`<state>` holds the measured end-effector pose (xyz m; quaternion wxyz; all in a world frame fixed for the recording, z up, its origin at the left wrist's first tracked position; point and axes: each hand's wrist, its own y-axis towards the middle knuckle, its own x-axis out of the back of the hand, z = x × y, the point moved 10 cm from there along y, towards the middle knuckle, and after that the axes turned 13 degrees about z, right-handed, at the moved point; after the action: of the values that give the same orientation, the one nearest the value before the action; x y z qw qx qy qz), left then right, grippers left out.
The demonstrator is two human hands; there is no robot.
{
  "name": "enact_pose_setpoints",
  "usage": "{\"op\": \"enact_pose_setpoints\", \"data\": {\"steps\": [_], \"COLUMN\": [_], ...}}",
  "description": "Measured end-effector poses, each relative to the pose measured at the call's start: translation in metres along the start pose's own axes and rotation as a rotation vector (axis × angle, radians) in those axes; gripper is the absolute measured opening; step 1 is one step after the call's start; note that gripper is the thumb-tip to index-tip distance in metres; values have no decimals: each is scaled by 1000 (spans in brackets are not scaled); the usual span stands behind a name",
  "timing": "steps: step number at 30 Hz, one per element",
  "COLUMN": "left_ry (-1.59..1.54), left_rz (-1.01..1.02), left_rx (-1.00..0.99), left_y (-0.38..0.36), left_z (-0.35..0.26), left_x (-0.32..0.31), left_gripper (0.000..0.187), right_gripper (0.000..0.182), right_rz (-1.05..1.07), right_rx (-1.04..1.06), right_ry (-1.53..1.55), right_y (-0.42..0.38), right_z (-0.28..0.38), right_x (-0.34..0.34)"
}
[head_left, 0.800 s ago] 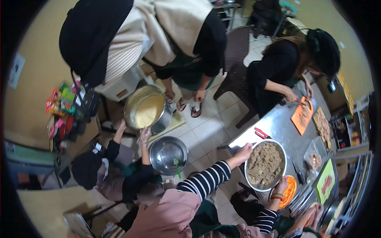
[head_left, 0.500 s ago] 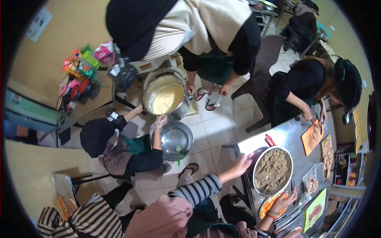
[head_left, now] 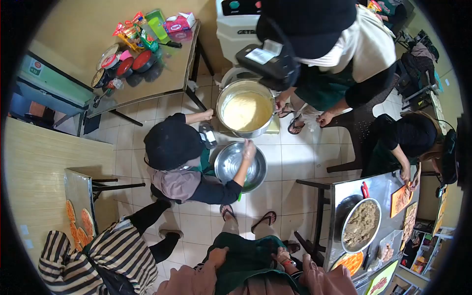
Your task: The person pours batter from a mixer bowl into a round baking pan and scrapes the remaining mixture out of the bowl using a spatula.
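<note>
At the bottom, my left hand (head_left: 218, 256) has its fingers closed on one side of my green apron (head_left: 246, 260). My right hand (head_left: 282, 255), a reddish band at its wrist, is closed on the apron's other side. To the right, a round pan of brown minced filling (head_left: 361, 225) rests on the metal table (head_left: 339, 196), beyond my right hand. An orange-topped round (head_left: 350, 263) lies just below the pan.
A crouching person (head_left: 174, 152) holds one hand above an empty steel bowl (head_left: 231, 164), beside a pot of pale batter (head_left: 246, 110). Another person stands behind the pot. A person works at an orange board (head_left: 400, 200). A striped-clothed person (head_left: 123, 255) is lower left.
My hands have moved from beside the pan back to my apron and closed on it. The view has swung left, and the crouching person's hand is now over the steel bowl.
</note>
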<state>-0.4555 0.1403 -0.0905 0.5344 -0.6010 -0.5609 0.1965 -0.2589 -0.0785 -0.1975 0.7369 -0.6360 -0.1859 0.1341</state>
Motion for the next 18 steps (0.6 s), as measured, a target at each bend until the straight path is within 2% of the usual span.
{"op": "enact_pose_setpoints", "data": {"steps": [1, 2, 4, 6, 8, 9, 10, 11, 12, 13, 15, 17, 18], "left_ry": [-9, -33, -71, -54, -47, -32, -30, -105, -184, -185, -141, -218, -292], "left_rz": [8, -46, -100, 101, 114, 121, 121, 7, -102, -101, 77, 84, 89], "left_rx": [1, -46, -88, -100, -87, -73, -64, -145, -229, -228, -87, -130, -181], "left_y": [-4, -3, 1, 16, 38, 54, 75, 99, 121, 151, 227, 298, 341], "left_z": [8, 11, 22, 37, 40, 45, 52, 51, 49, 52, 68, 77, 84], "left_x": [4, 15, 16, -12, 7, 17, 17, 27, 31, 19, -30, -81, -109], "left_gripper": [28, 26, 24, 21, 24, 27, 27, 29, 30, 30, 32, 33, 36], "right_gripper": [51, 51, 41, 42, 54, 58, 56, 54, 45, 36, 34, 39, 41], "right_rz": [74, 78, -113, -154, -148, -307, -302, -300, -312, -324, -286, -186, -180], "right_rx": [88, 80, 273, 737, 337, 236, 268, 300, 441, 579, 418, 431, 422], "right_ry": [-81, -90, -170, -121, -104, -181, -49, 80, -59, -199, 23, -255, -472], "right_y": [-7, -15, -27, 28, 92, 146, 168, 189, 226, 264, 303, 342, 334], "right_z": [26, 42, 92, 123, 141, 138, 152, 171, 196, 216, 232, 272, 294], "right_x": [9, 24, 61, 96, 148, 163, 174, 189, 188, 183, 179, 149, 141]}}
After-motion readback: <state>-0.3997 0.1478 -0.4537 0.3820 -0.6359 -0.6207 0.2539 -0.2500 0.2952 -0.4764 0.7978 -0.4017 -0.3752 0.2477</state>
